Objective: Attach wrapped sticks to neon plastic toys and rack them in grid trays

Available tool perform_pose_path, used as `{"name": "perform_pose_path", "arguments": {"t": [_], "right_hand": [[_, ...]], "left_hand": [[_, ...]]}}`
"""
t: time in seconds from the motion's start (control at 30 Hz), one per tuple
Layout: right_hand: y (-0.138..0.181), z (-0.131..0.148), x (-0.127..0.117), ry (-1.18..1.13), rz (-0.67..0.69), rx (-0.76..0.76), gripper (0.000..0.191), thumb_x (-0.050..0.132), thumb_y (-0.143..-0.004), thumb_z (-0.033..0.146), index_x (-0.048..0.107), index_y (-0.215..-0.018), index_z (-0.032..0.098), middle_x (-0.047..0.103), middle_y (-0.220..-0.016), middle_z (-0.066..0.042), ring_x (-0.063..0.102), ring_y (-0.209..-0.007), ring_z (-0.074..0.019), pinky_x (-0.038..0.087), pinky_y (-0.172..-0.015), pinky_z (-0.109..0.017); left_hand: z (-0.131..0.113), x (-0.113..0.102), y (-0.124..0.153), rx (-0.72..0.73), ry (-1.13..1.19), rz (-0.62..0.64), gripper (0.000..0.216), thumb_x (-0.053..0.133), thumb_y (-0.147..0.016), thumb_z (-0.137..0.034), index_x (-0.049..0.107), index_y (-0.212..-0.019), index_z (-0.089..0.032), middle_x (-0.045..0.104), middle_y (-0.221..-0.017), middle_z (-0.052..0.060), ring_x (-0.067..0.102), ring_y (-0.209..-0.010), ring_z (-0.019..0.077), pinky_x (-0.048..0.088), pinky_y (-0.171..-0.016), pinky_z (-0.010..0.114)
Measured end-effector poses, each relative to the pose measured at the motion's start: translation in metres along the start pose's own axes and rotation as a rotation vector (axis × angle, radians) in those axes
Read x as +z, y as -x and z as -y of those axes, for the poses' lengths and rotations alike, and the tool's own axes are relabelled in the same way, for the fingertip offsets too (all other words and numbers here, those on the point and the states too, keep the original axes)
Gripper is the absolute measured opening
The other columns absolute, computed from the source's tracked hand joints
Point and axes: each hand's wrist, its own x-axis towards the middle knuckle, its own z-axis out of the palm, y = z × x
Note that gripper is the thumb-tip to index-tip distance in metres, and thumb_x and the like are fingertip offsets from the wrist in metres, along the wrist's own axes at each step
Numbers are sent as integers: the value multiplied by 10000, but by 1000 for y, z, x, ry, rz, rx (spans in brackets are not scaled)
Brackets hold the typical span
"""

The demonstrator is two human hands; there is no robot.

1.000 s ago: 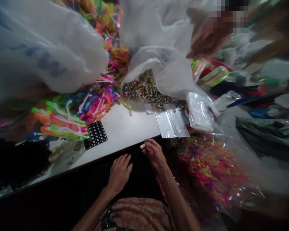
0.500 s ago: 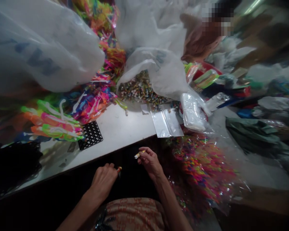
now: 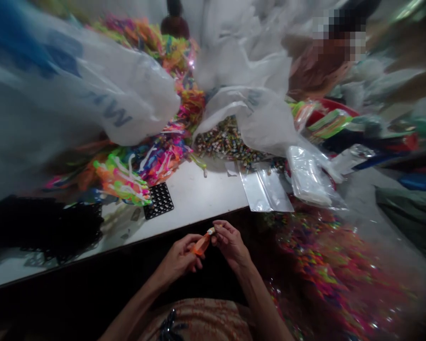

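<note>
My left hand (image 3: 181, 255) is closed on a small orange plastic piece (image 3: 200, 245), which is wide at the lower end and narrow at the upper. My right hand (image 3: 231, 242) pinches a small tube-like piece with a whitish end (image 3: 210, 231). The two pieces meet at their ends, though I cannot tell whether they are joined. Both hands are in front of the table edge, above my lap. Fingers hide part of each piece.
On the white table (image 3: 202, 194) are a black perforated tray (image 3: 159, 201), neon plastic pieces (image 3: 122, 177), a heap of small tube-like pieces (image 3: 223, 139) and clear plastic bags (image 3: 266, 189). A filled clear bag (image 3: 326, 265) lies right. Another person (image 3: 315, 61) is at the far right.
My hands have come together from apart. The orange piece now shows in my left hand, meeting the small piece in my right. The view has shifted left.
</note>
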Motion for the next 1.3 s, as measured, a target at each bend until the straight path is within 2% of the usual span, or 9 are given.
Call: {"name": "perform_pose_path", "arguments": {"t": [0.13, 0.3, 0.5, 0.6, 0.8, 0.9, 1.03, 1.17, 1.3], "right_hand": [[-2, 5, 14, 57, 37, -42, 283, 785, -593, 248, 621, -803, 152, 606, -578, 20, 529, -461, -79, 410, -456, -189], [-5, 11, 26, 68, 70, -3, 302, 789, -580, 254, 625, -811, 149, 581, -560, 31, 526, -455, -86, 405, -459, -206], [-10, 12, 31, 96, 6, -80, 298, 792, -575, 267, 615, -785, 151, 570, -530, 41, 538, -453, -86, 427, -462, -200], [-10, 8, 32, 124, 62, -77, 278, 774, -611, 281, 615, -805, 159, 540, -507, 59, 538, -443, -84, 438, -463, -201], [-8, 8, 35, 150, 76, -123, 263, 756, -637, 297, 606, -807, 163, 578, -547, 42, 545, -461, -83, 437, -461, -198], [-9, 11, 33, 221, 89, -123, 273, 752, -641, 309, 607, -819, 160, 620, -596, 22, 556, -470, -84, 415, -450, -188], [-11, 13, 30, 266, 139, -94, 279, 746, -650, 311, 604, -833, 155, 636, -601, 11, 575, -475, -89, 411, -461, -181], [-13, 15, 29, 313, 181, -54, 278, 761, -623, 295, 612, -807, 149, 636, -589, 9, 574, -453, -87, 419, -469, -183], [-13, 16, 29, 333, 177, -20, 254, 765, -605, 284, 618, -762, 148, 627, -573, 18, 557, -432, -81, 404, -447, -180]], "left_hand": [[-5, 12, -6, -1, 237, -39, 421, 547, -774, -460, 547, -1061, -151, 554, -746, -2, 484, -444, 55, 341, -433, 193], [-5, 5, -8, 30, 355, -132, 330, 649, -714, -386, 541, -889, -128, 584, -807, 22, 541, -532, 60, 385, -493, 175], [-12, -9, 2, 23, 425, -98, 403, 578, -794, -412, 472, -1131, -217, 468, -704, -60, 384, -427, 6, 275, -394, 127], [-17, -9, 3, 36, 391, -66, 422, 657, -738, -408, 476, -1075, -229, 422, -712, -75, 316, -426, -7, 202, -358, 107], [-13, -7, -5, 37, 384, -137, 367, 603, -751, -490, 552, -873, -148, 495, -701, -32, 428, -485, 41, 422, -465, 177], [-13, -10, -5, 59, 301, -49, 320, 573, -795, -443, 571, -827, -124, 539, -658, -18, 467, -486, 41, 377, -492, 162], [-15, -14, -3, 5, 249, 65, 303, 552, -815, -426, 553, -898, -134, 591, -662, 1, 535, -490, 68, 303, -452, 161], [-21, -17, 0, -63, 204, 120, 315, 551, -810, -443, 551, -860, -132, 619, -715, 26, 558, -528, 80, 344, -476, 172], [-26, -19, 2, -105, 173, 126, 314, 534, -812, -456, 548, -837, -143, 585, -632, -7, 493, -432, 54, 274, -398, 156]]}}
